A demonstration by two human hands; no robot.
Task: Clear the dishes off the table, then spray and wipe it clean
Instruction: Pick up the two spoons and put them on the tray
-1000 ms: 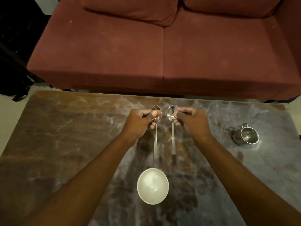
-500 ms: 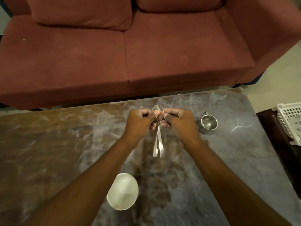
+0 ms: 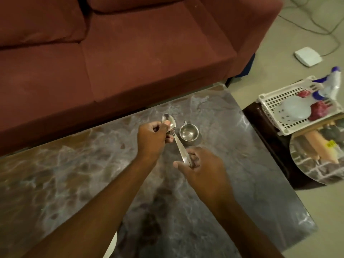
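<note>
Two steel spoons (image 3: 179,146) are held together above the marble table (image 3: 232,192). My left hand (image 3: 153,139) pinches them just below their bowls. My right hand (image 3: 202,170) curls around the ends of their handles, lower and to the right. A small steel cup (image 3: 188,133) stands on the table just right of the spoons, apart from both hands. A sliver of the white bowl (image 3: 112,245) shows under my left forearm at the bottom edge. A spray bottle (image 3: 330,86) leans at the far right.
A red sofa (image 3: 130,53) runs along the table's far edge. To the right, a white perforated basket (image 3: 270,101) on a dark side table holds a plate (image 3: 292,110) and red cloths. A round printed mat (image 3: 316,157) lies beside it. Cables and a white box lie on the floor.
The two spoons, first one in each hand, are now stacked in my left hand. My right hand slid down to the handle ends. The view swung right, revealing the basket.
</note>
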